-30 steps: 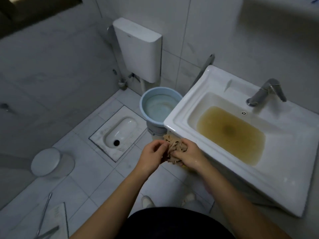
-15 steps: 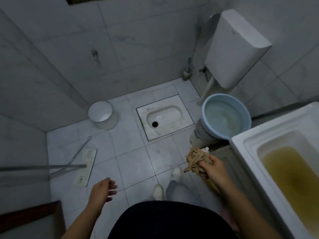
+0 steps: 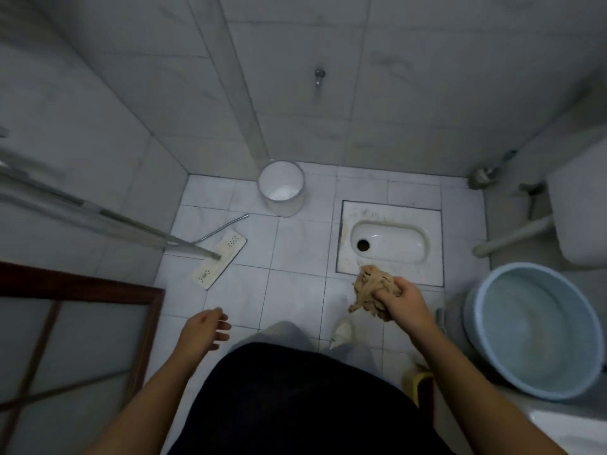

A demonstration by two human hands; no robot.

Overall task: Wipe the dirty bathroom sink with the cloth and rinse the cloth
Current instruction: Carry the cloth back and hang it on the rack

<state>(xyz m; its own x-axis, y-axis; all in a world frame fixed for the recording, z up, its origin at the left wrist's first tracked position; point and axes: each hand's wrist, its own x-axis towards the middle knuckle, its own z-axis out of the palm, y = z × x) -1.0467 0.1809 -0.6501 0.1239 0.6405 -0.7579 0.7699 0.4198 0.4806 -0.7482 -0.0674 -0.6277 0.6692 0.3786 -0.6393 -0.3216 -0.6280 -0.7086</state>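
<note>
Head view: cloth (image 3: 371,289) between mop (image 3: 219,262) and basin (image 3: 522,267).

The cloth (image 3: 371,290) was tan, the basin (image 3: 486,349) pale blue, the bin (image 3: 284,205) white, the door frame (image 3: 82,285) dark red-brown, the floor (image 3: 295,257) white-tiled in a grid.

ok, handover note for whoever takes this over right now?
Left hand: open, holds nothing.
Right hand: grips the bunched tan cloth in the air, just in front of the squat toilet.
Blue basin stands to the right and seems to hold water.
Sink: only a corner is in view, and the bowl is not visible.
Done: no wiping can be confirmed from this view.
Left: check the sink, wipe it, rinse the cloth.
</note>
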